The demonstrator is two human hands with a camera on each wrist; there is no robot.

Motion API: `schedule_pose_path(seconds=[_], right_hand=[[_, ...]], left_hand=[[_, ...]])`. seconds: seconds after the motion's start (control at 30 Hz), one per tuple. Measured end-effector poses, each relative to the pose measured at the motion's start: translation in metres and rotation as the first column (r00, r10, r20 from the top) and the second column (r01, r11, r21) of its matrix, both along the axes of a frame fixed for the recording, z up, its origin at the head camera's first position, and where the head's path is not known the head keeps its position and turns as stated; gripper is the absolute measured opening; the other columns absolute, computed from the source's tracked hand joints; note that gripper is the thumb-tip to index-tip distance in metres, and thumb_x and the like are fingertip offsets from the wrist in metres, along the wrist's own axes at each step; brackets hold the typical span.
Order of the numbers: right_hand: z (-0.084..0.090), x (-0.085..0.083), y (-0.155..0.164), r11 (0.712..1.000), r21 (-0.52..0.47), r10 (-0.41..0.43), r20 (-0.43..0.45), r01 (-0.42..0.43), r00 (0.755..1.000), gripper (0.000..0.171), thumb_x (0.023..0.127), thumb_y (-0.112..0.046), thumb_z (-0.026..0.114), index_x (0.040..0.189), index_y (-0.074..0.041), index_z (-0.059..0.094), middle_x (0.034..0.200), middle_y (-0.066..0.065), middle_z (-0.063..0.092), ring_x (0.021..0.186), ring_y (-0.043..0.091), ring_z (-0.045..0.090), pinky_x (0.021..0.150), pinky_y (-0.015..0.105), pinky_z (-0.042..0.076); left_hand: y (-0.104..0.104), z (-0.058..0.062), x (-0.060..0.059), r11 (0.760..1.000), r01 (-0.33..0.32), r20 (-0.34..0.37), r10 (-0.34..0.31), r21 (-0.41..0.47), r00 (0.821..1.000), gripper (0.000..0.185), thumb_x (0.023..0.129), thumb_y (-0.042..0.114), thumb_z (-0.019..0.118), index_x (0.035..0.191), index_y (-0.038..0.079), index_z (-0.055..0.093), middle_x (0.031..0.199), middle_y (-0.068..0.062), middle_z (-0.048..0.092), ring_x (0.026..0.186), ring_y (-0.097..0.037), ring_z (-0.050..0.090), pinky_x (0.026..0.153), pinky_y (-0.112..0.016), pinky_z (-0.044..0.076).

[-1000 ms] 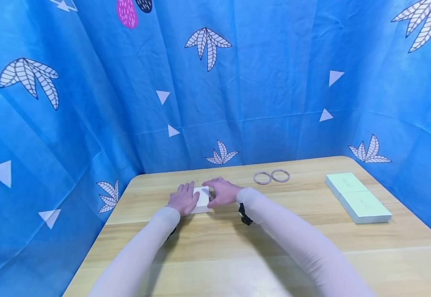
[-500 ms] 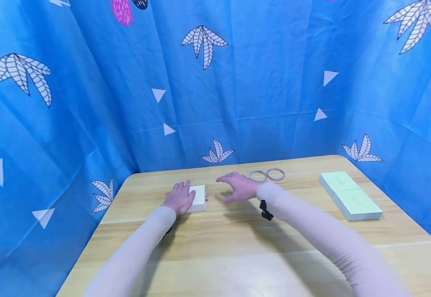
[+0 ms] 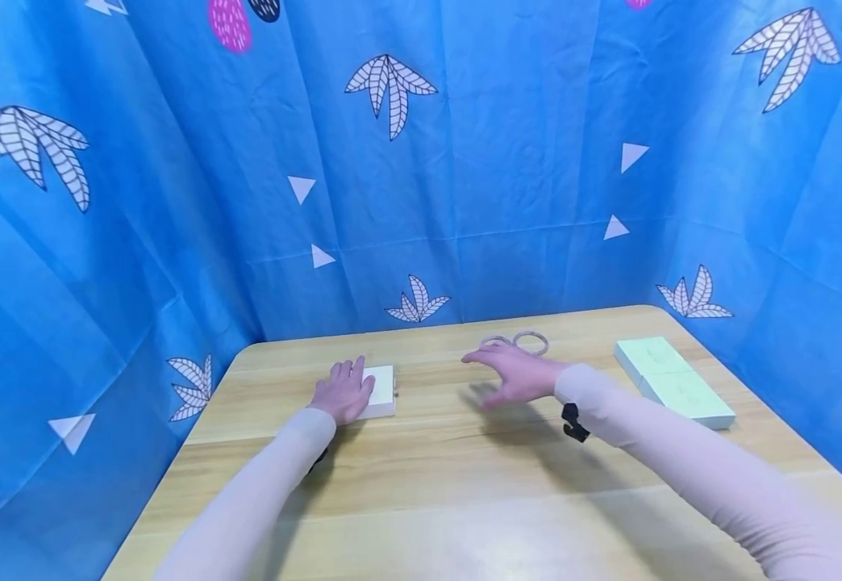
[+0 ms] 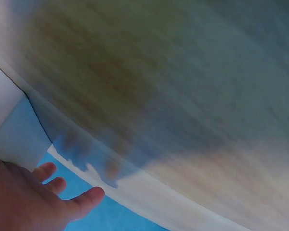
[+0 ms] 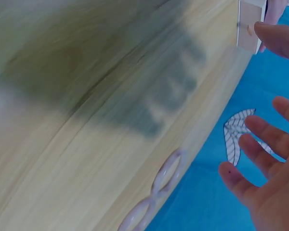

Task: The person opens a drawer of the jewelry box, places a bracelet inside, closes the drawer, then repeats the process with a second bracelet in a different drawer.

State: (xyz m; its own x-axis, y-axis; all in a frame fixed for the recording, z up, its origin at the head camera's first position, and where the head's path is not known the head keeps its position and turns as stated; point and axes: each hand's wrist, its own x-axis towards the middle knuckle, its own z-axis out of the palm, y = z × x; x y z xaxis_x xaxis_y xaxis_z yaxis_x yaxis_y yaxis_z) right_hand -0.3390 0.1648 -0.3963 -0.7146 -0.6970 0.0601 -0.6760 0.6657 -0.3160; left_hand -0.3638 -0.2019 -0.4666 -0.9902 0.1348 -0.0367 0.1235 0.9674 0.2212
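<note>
A small white box (image 3: 380,391) stands on the table left of the middle, with a small knob on its right side. My left hand (image 3: 343,390) rests on the left part of its top, fingers extended, hiding that part. In the left wrist view, the box's pale side (image 4: 17,127) shows beside the left hand (image 4: 41,204). My right hand (image 3: 518,374) hovers over the table to the right of the box, fingers spread, holding nothing. Two pale purple bangles (image 3: 531,343) lie just beyond it, the left one partly hidden. The right wrist view shows both bangles (image 5: 166,173) touching.
Two light green boxes (image 3: 685,395) lie end to end at the right side of the wooden table (image 3: 421,484). A blue patterned curtain (image 3: 508,177) encloses the table's back and sides.
My right hand has let go of the white box's right end and moved away to the right, uncovering the knob. My left hand has stayed on the box.
</note>
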Motion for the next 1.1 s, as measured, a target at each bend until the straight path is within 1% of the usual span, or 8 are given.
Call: schedule_pose_path(seconds=[0.13,0.27,0.43,0.57,0.73,0.83,1.1], right_hand=[[0.004,0.002,0.016,1.000,-0.011,-0.006,-0.004,0.006,1.000,0.080,0.080,-0.033,0.082,0.150,-0.015,0.047,0.154,0.005,0.048,0.147,0.037,0.034,0.117,0.060,0.029],[0.006,0.006,0.033,1.000,-0.025,-0.019,-0.013,0.018,1.000,0.082,0.079,-0.030,0.084,0.150,-0.012,0.047,0.154,0.007,0.048,0.145,0.040,0.036,0.116,0.061,0.030],[0.006,0.014,0.058,0.998,-0.024,-0.057,-0.015,0.056,0.998,0.082,0.078,-0.029,0.084,0.149,-0.011,0.047,0.152,0.014,0.049,0.143,0.044,0.037,0.114,0.063,0.033],[0.006,0.022,0.078,0.997,-0.017,-0.074,-0.015,0.073,0.997,0.081,0.080,-0.028,0.083,0.149,-0.008,0.047,0.151,0.019,0.048,0.142,0.045,0.038,0.113,0.064,0.033],[0.005,0.029,0.099,0.995,-0.016,-0.099,-0.015,0.099,0.995,0.081,0.079,-0.028,0.084,0.149,-0.010,0.047,0.151,0.018,0.049,0.139,0.045,0.041,0.111,0.064,0.036],[0.006,0.032,0.111,0.992,-0.007,-0.126,-0.015,0.126,0.992,0.082,0.078,-0.028,0.084,0.149,-0.009,0.048,0.150,0.018,0.050,0.138,0.044,0.042,0.110,0.063,0.037],[0.010,0.041,0.139,0.984,0.020,-0.180,0.006,0.179,0.984,0.078,0.080,-0.027,0.084,0.148,-0.010,0.049,0.149,0.017,0.051,0.139,0.046,0.040,0.109,0.066,0.035]], left_hand=[[-0.004,0.002,-0.001,1.000,-0.001,-0.004,0.001,0.011,1.000,0.071,0.105,0.052,0.020,0.163,0.010,0.013,0.162,-0.022,0.026,0.151,-0.042,0.020,0.112,-0.074,0.022],[-0.005,0.007,0.002,1.000,-0.007,-0.013,0.007,0.016,1.000,0.071,0.105,0.052,0.020,0.163,0.010,0.013,0.162,-0.023,0.026,0.151,-0.043,0.019,0.112,-0.074,0.021],[-0.001,0.010,0.002,1.000,-0.002,-0.030,0.002,0.002,1.000,0.071,0.105,0.051,0.020,0.162,0.009,0.016,0.161,-0.022,0.028,0.149,-0.043,0.022,0.111,-0.072,0.025],[0.001,0.011,0.001,1.000,0.004,-0.021,-0.005,-0.007,1.000,0.071,0.105,0.051,0.019,0.163,0.010,0.014,0.162,-0.022,0.027,0.150,-0.042,0.022,0.113,-0.072,0.025],[0.003,0.012,0.004,1.000,-0.004,-0.002,0.004,0.004,1.000,0.070,0.106,0.050,0.020,0.163,0.010,0.014,0.162,-0.022,0.027,0.151,-0.042,0.020,0.113,-0.072,0.022],[0.004,0.012,0.005,1.000,-0.007,-0.005,0.008,0.016,1.000,0.069,0.106,0.049,0.022,0.162,0.009,0.016,0.161,-0.022,0.028,0.150,-0.042,0.021,0.113,-0.073,0.022],[0.004,0.008,0.008,1.000,-0.012,-0.006,0.012,0.018,1.000,0.069,0.106,0.049,0.022,0.162,0.009,0.016,0.161,-0.023,0.028,0.150,-0.043,0.020,0.113,-0.074,0.021]])
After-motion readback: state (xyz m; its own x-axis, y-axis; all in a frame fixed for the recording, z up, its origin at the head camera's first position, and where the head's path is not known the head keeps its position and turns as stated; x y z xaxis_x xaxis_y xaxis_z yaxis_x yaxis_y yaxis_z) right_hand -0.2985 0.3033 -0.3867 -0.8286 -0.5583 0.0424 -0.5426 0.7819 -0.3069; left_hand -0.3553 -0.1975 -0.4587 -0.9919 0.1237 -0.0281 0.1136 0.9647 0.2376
